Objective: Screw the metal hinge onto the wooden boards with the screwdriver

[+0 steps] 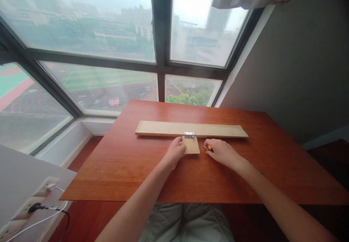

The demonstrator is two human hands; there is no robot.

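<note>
A long pale wooden board (163, 128) lies crosswise on the reddish-brown table. At the middle of its near edge sits a metal hinge (189, 135), which also meets a small square wooden piece (192, 146). My left hand (176, 150) grips the left side of that small piece, fingers closed on it. To the right, my right hand (220, 150) is closed around a screwdriver (209, 148) with a yellow and black handle. Its metal shaft points left toward the small piece, a short gap away. Most of the handle is hidden by my fingers.
The wooden table (122, 176) reaches toward large windows with dark frames (161, 53). At the lower left, wall sockets (29, 205) hold a black plug and a white cable (43, 223). A grey wall (300, 64) rises on the right.
</note>
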